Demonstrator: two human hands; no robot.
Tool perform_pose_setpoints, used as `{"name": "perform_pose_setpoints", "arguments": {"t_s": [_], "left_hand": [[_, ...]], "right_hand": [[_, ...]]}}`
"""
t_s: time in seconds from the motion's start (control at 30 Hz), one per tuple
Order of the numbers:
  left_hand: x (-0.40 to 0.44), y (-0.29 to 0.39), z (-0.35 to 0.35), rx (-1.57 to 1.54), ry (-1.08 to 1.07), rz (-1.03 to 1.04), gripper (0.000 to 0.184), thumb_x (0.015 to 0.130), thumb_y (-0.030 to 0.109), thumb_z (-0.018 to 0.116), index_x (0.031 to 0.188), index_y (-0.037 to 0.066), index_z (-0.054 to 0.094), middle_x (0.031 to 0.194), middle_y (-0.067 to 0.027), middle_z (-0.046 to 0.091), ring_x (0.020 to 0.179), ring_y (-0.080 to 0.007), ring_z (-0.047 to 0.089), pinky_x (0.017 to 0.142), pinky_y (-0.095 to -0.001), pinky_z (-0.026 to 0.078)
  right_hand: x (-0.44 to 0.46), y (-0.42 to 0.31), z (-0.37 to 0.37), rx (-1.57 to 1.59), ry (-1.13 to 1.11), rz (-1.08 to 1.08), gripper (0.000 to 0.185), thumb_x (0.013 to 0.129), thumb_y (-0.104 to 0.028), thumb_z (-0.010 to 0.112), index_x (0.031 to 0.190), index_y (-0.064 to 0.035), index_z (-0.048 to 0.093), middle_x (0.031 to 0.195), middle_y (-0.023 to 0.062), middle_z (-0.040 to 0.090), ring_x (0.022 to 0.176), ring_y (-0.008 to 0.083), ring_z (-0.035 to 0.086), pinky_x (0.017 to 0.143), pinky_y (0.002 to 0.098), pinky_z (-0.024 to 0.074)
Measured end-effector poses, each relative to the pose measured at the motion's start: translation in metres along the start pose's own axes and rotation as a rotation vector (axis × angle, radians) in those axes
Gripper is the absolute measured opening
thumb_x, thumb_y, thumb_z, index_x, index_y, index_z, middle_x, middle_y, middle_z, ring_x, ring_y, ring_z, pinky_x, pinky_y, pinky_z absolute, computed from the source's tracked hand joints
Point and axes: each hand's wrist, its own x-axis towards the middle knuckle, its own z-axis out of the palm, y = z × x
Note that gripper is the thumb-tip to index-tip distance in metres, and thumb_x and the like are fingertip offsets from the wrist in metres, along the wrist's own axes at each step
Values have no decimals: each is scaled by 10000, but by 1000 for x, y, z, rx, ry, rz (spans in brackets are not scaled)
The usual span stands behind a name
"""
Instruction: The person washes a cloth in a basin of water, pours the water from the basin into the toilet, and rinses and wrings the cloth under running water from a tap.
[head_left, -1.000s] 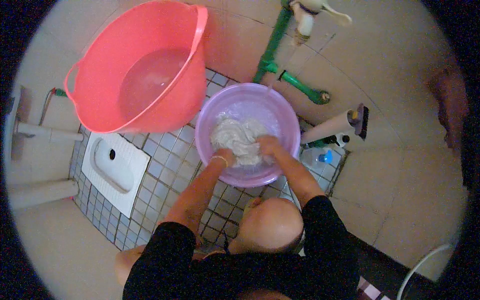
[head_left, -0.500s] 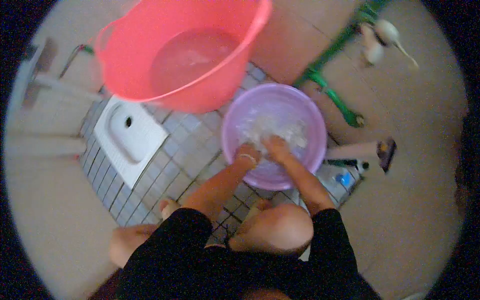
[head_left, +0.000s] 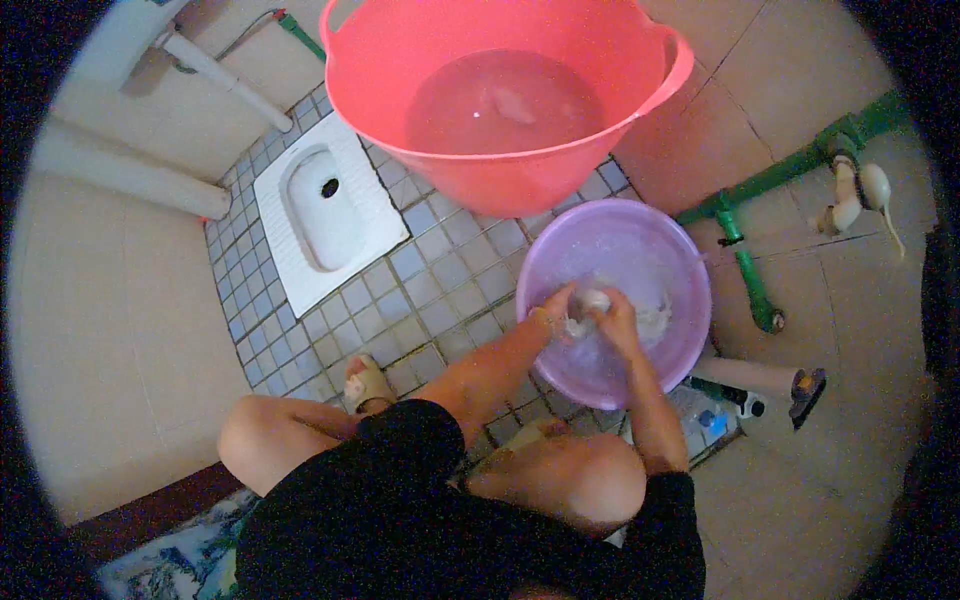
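A round purple basin (head_left: 696, 270) of cloudy, soapy water stands on the tiles in front of me. Over it, my left hand (head_left: 558, 303) and my right hand (head_left: 616, 318) are close together, fingers curled around a wet white cloth (head_left: 594, 299). The cloth looks bunched up, and its shape is hard to make out. More whitish material or foam shows in the water to the right of my right hand. A band circles my left wrist.
A large coral tub (head_left: 520, 175) with murky water stands beyond the basin. Left of it, a white squat toilet (head_left: 345, 225) is set in the floor. Green pipes (head_left: 745, 270) and a tap (head_left: 845, 200) run along the right wall. A bag with a blue spot (head_left: 712, 420) lies beside the basin.
My hands have come up from the water and drawn together, with the white cloth gathered between them. The view has shifted, so the basin and tub appear farther right.
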Motion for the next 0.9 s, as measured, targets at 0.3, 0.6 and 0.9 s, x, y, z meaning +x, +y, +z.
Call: {"name": "perform_pose_setpoints", "arguments": {"t_s": [0.3,0.6,0.9], "left_hand": [[49,-51,7,-566,-652,379,321,802,267,498,1060,75,505,968,-65,556,871,-183,525,786,-323,429],[146,-77,-7,800,313,728,288,826,260,425,953,27,538,863,-117,593,780,-265,569,727,-349,444],[53,-19,-4,-251,-46,100,407,800,350,470,1088,63,467,1048,-105,523,947,-224,508,794,-364,433]], "right_hand": [[-2,-77,-35,-201,76,73,263,643,-102,574,904,-64,564,733,149,573,705,315,572,623,361,448],[-25,38,-30,-236,-61,189,344,668,-100,569,989,0,499,998,208,525,901,352,518,767,411,406],[-4,32,13,200,-4,195,428,644,-103,611,1052,-32,504,952,123,559,874,221,541,767,334,431]]}}
